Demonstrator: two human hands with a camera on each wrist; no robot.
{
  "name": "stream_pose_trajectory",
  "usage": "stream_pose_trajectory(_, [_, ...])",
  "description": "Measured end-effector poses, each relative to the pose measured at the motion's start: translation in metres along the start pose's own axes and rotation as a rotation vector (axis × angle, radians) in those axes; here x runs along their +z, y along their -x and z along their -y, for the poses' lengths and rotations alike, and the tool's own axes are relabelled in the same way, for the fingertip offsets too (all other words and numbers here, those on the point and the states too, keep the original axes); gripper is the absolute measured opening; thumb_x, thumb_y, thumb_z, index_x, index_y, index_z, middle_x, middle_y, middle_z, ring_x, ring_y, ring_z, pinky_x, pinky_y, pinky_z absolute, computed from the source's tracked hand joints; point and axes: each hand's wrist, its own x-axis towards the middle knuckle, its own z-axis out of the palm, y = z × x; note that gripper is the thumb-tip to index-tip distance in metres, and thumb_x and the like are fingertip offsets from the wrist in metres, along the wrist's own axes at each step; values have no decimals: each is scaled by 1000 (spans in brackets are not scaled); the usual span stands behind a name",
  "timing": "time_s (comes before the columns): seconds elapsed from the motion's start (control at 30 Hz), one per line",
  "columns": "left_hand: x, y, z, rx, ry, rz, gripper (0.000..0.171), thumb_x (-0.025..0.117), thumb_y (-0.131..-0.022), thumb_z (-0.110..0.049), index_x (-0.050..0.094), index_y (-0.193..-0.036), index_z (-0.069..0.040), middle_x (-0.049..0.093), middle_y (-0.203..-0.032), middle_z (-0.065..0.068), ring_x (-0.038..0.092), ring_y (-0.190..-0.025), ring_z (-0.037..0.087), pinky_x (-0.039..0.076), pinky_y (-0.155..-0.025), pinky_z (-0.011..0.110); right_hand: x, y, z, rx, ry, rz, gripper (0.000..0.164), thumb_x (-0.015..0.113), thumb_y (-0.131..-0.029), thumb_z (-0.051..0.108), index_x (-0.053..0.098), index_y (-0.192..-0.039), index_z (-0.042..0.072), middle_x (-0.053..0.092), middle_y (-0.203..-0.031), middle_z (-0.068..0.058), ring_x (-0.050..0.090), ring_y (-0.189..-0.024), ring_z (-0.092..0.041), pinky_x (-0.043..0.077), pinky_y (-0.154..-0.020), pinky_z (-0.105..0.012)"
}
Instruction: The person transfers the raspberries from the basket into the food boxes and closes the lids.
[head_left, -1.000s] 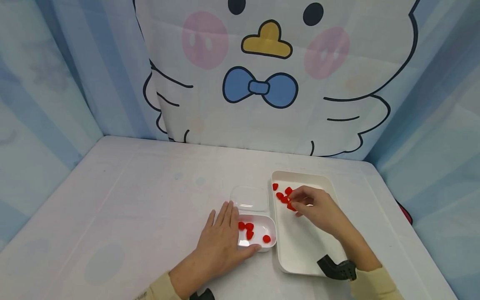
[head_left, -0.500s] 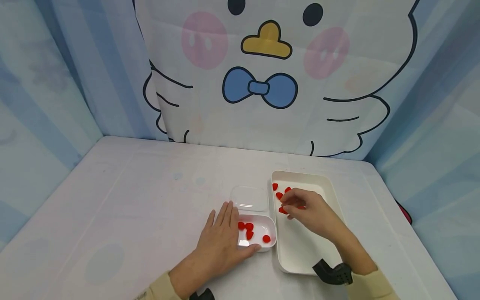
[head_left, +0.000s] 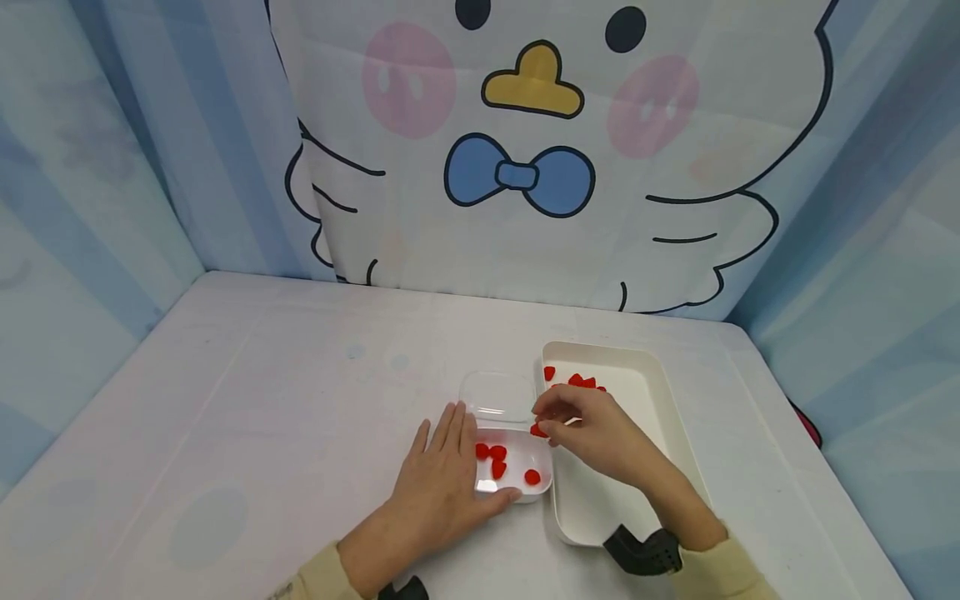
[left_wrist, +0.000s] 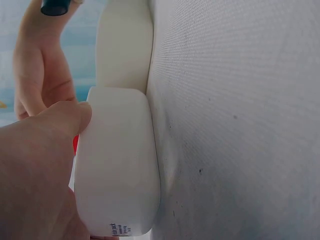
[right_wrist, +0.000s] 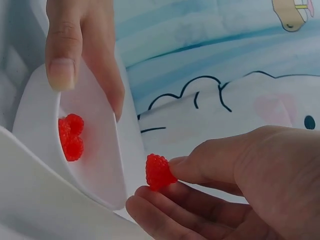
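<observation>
My right hand pinches a red raspberry between thumb and fingers, clearly seen in the right wrist view. In the head view that hand is above the shared edge of a cream tray and a small white container. Several raspberries lie inside the container. Against the container's left side lie the straight fingers of my left hand, with its thumb on the near rim. In the left wrist view the thumb touches the corner of the container's white wall.
More raspberries lie at the far end of the tray, some hidden behind my right hand. A clear lid lies just beyond the container. Printed fabric hangs behind the white table.
My right hand has moved left and toward me from the tray's raspberries to the container's edge, carrying a raspberry. My left hand and the container have stayed put.
</observation>
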Motion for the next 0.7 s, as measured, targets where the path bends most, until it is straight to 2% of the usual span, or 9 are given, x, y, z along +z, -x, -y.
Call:
stream_pose_trajectory(0.4, [-1,0,0,8,4,-1,108,52,-84,-77,29,-152,3,32,-160,20,27,-150,35,26,-119,58,21,-3,8,3,49,29,14,68,-90,7,70,-103,10,71,-93,3,66,-86,-9,58,-82,-25])
stream_pose_trajectory(0.7, [-4,2,-1,10,-4,1,107,51,-85,-76,29,-151,5,33,-158,22,28,-149,36,27,-119,57,33,-4,10,-25,71,46,12,67,-90,4,69,-101,8,70,-89,2,64,-82,-9,58,-80,-23])
